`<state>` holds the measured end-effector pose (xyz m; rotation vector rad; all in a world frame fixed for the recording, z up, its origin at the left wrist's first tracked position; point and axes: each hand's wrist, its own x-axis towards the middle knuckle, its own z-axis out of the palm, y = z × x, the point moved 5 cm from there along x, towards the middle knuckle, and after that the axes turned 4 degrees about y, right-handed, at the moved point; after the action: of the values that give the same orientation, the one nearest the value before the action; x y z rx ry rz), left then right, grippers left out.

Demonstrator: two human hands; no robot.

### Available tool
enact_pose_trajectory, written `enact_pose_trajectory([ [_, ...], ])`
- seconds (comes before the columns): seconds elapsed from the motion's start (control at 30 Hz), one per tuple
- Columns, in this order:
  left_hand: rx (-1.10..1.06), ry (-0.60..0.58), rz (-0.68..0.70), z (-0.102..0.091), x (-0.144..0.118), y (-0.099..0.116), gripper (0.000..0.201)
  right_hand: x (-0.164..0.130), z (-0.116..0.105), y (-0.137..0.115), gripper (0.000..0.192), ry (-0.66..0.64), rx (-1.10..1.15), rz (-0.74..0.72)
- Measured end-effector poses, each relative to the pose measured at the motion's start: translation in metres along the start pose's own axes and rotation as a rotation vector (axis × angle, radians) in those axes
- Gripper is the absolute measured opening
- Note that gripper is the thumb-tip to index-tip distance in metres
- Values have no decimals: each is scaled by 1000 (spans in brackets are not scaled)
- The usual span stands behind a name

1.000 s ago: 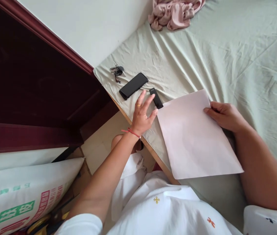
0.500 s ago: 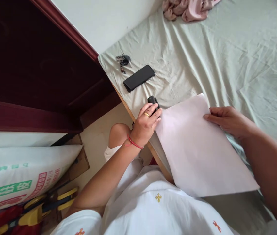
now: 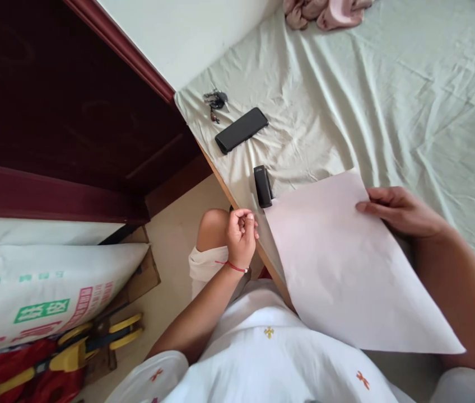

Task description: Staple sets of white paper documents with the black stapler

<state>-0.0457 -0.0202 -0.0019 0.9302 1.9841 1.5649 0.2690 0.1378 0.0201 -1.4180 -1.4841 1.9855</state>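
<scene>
A large sheet of white paper (image 3: pixel 359 263) lies over the bed's edge and reaches toward my lap. My right hand (image 3: pixel 405 211) pinches its far right edge between thumb and fingers. At the sheet's upper left corner stands a small black stapler (image 3: pixel 263 186), its near end touching the paper. My left hand (image 3: pixel 242 238) is just below the stapler and apart from it, near the bed's wooden edge. Its fingers are curled in, and I see nothing between them.
Beyond the stapler, a black phone (image 3: pixel 241 130) and a bunch of keys (image 3: pixel 217 101) lie on the pale green sheet (image 3: pixel 389 101). A pink cloth (image 3: pixel 330 12) is at the back. To the left are a dark red wooden panel (image 3: pixel 52 101) and a white printed sack (image 3: pixel 52 285).
My left hand has let go of the stapler, drawn back toward me and curled its fingers. The right hand keeps its hold on the paper, which has shifted slightly down and to the right.
</scene>
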Motion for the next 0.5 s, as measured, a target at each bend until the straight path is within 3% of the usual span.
enact_pose_trajectory([
  [0.13, -159, -104, -150, 1, -2, -1, 46, -8, -4, 5, 18, 62, 258, 98],
  [0.4, -339, -369, -373, -1, -17, -1, 61, -1, -3, 5, 22, 100, 281, -10],
  [0.5, -347, -475, -377, 0, -23, 3, 71, 0, 5, 5, 25, 65, 173, 6],
])
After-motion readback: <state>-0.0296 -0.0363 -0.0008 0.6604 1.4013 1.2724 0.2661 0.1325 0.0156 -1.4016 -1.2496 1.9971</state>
